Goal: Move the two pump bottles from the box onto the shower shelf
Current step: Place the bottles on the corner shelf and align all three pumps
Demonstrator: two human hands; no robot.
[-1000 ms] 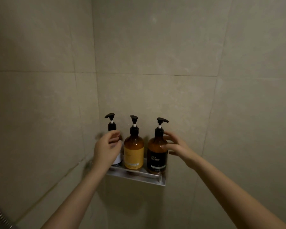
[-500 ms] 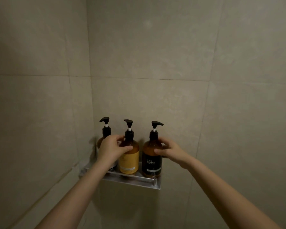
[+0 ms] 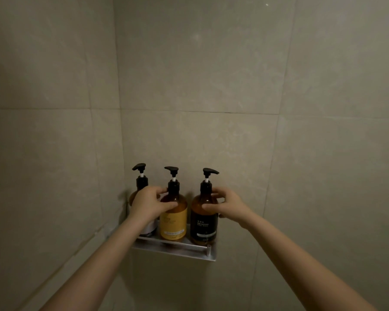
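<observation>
Fingers (image 3: 166, 205) of the left hand (image 3: 147, 206) curl around the shoulder of the yellow-labelled bottle (image 3: 173, 217); those of the right hand (image 3: 228, 206) wrap the shoulder of the black-labelled shampoo bottle (image 3: 204, 221). Both bottles stand upright below the fingers on the shower shelf (image 3: 177, 251), with a third pump bottle (image 3: 140, 182) partly hidden behind the left hand. Placement looks done; only letting go, perhaps after a small straightening, seems left. No box is in view.
</observation>
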